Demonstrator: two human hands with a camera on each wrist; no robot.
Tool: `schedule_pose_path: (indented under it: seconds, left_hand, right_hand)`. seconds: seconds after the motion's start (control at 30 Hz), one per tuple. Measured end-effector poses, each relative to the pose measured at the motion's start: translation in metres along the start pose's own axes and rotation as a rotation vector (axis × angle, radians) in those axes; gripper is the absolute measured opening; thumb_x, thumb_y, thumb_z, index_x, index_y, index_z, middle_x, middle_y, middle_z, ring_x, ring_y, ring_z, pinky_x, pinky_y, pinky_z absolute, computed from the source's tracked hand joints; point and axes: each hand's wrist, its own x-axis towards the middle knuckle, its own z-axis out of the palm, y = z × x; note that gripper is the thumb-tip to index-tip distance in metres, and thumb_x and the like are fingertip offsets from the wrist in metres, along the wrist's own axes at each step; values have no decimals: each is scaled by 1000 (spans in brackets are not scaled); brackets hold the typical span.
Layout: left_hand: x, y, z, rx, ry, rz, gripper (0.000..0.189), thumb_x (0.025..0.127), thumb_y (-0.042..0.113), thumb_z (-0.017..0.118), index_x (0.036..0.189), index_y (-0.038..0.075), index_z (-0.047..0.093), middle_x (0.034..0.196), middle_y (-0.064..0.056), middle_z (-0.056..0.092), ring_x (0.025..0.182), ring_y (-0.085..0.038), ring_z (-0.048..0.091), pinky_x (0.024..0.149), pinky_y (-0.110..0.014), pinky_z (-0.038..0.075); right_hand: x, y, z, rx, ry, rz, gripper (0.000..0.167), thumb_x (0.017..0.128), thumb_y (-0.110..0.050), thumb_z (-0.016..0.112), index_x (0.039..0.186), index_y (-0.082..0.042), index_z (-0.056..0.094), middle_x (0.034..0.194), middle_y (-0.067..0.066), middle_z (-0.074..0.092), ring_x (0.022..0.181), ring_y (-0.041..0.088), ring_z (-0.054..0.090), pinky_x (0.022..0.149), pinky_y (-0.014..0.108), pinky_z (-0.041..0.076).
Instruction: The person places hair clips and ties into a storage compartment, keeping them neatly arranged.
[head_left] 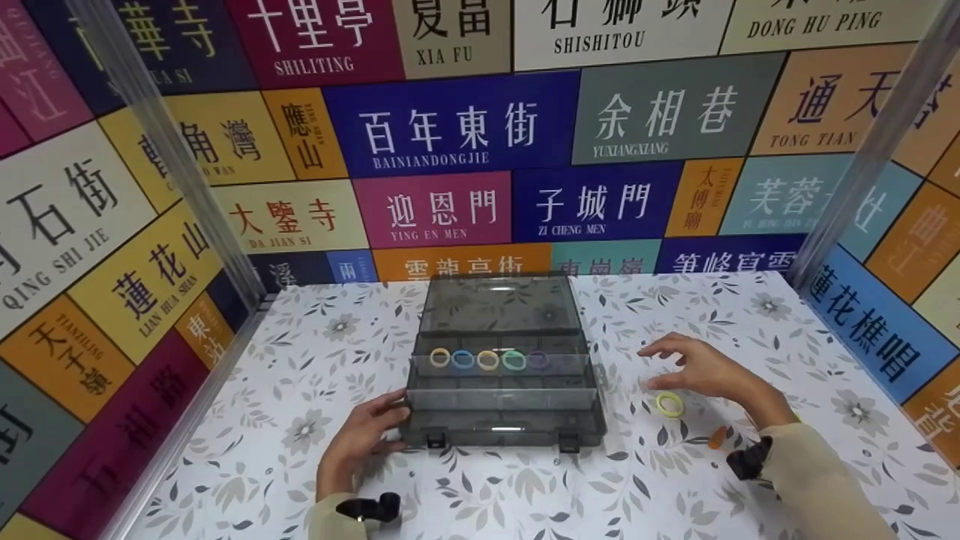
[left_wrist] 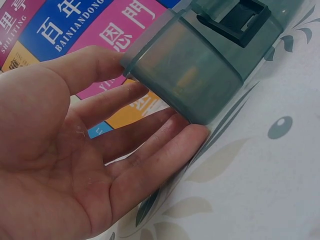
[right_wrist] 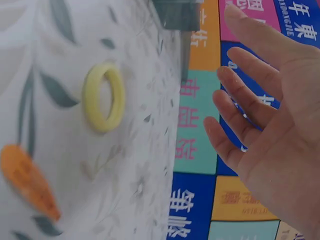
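While I have the left hand (head_left: 358,436), fingers apart, touching the grey case (head_left: 502,438) at eight o'clock, my right hand (head_left: 709,367), fingers also apart, hovers near the yellow ring (right_wrist: 91,101) at the case's four o'clock.

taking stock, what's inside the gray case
Five rings in a row, one blue, one green. The tinted dividers partly cover what lies low behind them, so that can't be told.
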Motion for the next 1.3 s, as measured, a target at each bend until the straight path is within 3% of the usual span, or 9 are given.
schedule_pose_path:
  seconds: [0.23,0.47,0.57,0.7,0.93,1.1,1.3]
  left_hand:
    - [0,0,-1,-4,-11,3,57,99,23,62,151,5,45,153,-27,42,137,-42,48,84,-44,63]
    - [1,-2,-1,-13,-21,4,58,98,24,63,150,5,45,153,-27,44,138,-41,48,83,-42,63]
    - [1,-3,-1,-6,-16,15,58,98,24,63,150,4,45,152,-28,44,137,-42,48,82,-42,63]
    - [1,-3,-1,-13,-8,20,58,98,24,63,150,4,46,153,-27,44,138,-42,47,82,-43,63]
    - [-1,-3,-1,-18,-12,7,58,99,25,63,150,6,45,155,-26,41,139,-44,45,87,-44,62]
    - [0,-2,-1,-19,-1,1,56,99,24,63,150,7,47,153,-25,44,137,-43,49,85,-44,62]
    - [1,-2,-1,-26,0,-7,57,98,24,64,149,7,47,155,-24,42,139,-43,47,84,-43,63]
  right_hand:
    - [-13,31,4,36,-73,-27,60,84,-31,81,134,-5,62,132,20,59,117,40,54,88,44,52]
    - [-18,51,8,26,-153,-35,58,82,-26,83,129,0,62,129,22,62,120,46,55,104,63,44]
    - [-18,53,10,25,-167,-17,55,80,-23,85,125,-1,63,126,20,62,123,45,54,107,63,41]
    - [-16,52,13,-15,-148,22,47,76,-22,87,116,-10,67,120,12,61,117,34,55,103,51,44]
    - [-16,47,19,35,-109,121,32,81,-26,84,107,-16,68,118,8,58,109,24,52,91,38,46]
    - [-13,43,21,2,-74,127,33,81,-29,84,105,-13,68,112,6,60,104,21,53,92,40,46]
    - [-5,36,10,-32,-42,45,33,85,-31,80,108,-10,69,115,13,61,109,30,56,88,44,50]
